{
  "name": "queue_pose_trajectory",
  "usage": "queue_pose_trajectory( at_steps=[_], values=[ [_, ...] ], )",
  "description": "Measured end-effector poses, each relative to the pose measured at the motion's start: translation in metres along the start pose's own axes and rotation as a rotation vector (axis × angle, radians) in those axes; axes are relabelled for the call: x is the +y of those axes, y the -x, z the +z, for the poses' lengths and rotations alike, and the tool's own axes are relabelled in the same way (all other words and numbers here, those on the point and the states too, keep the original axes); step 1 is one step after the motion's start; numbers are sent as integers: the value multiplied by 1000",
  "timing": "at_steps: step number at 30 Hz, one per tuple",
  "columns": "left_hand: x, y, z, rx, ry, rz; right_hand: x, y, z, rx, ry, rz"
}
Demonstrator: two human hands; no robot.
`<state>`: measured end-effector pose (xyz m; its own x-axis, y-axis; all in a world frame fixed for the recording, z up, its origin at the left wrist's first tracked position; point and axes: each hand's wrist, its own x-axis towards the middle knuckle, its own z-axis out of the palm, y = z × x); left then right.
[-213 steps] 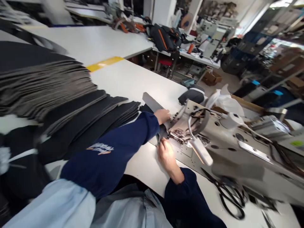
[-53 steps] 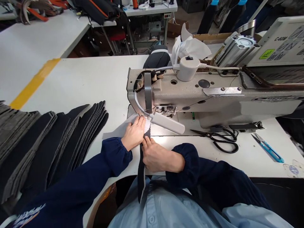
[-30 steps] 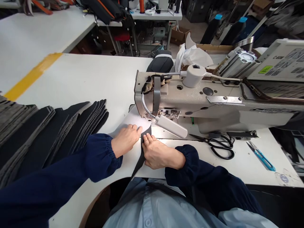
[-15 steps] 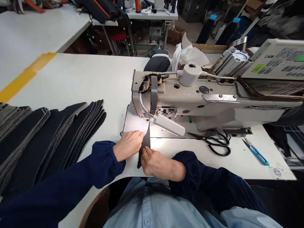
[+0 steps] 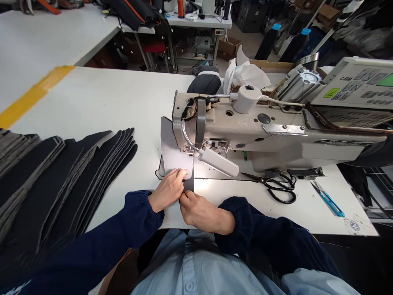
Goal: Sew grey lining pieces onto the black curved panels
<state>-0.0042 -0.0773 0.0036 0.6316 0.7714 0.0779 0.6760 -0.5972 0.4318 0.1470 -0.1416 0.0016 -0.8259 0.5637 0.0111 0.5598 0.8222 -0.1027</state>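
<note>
A grey fabric piece (image 5: pixel 172 153) lies on the bed of a beige industrial sewing machine (image 5: pixel 245 131), with a black strip (image 5: pixel 189 180) along its right edge running under the presser foot. My left hand (image 5: pixel 168 190) rests on the near end of the grey piece, fingers pressed down on it. My right hand (image 5: pixel 199 212) sits just right of it, fingertips pinched at the strip's near end. The machine's small white lamp (image 5: pixel 218 162) lights the spot.
A fanned stack of black and grey cut pieces (image 5: pixel 61 172) covers the table's left. Black scissors (image 5: pixel 276 189) and blue thread snips (image 5: pixel 327 198) lie right of the needle. A control panel (image 5: pixel 356 84) stands at the far right. Other benches fill the background.
The grey piece and black strip have fed away from me under the machine; far less strip hangs off the table edge. Both hands have stayed at the piece's near end.
</note>
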Motion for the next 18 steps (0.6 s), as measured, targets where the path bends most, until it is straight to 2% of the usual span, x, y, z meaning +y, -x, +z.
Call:
queue_pose_trajectory(
  at_steps=[8,12,18],
  values=[
    [-7,0,6,63,109,76,7,-5,24,184,9,-1],
    [-16,-4,10,127,-18,91,12,-8,35,209,-6,74],
    [-25,-15,9,85,-64,149,20,-15,46,210,-39,166]
  ],
)
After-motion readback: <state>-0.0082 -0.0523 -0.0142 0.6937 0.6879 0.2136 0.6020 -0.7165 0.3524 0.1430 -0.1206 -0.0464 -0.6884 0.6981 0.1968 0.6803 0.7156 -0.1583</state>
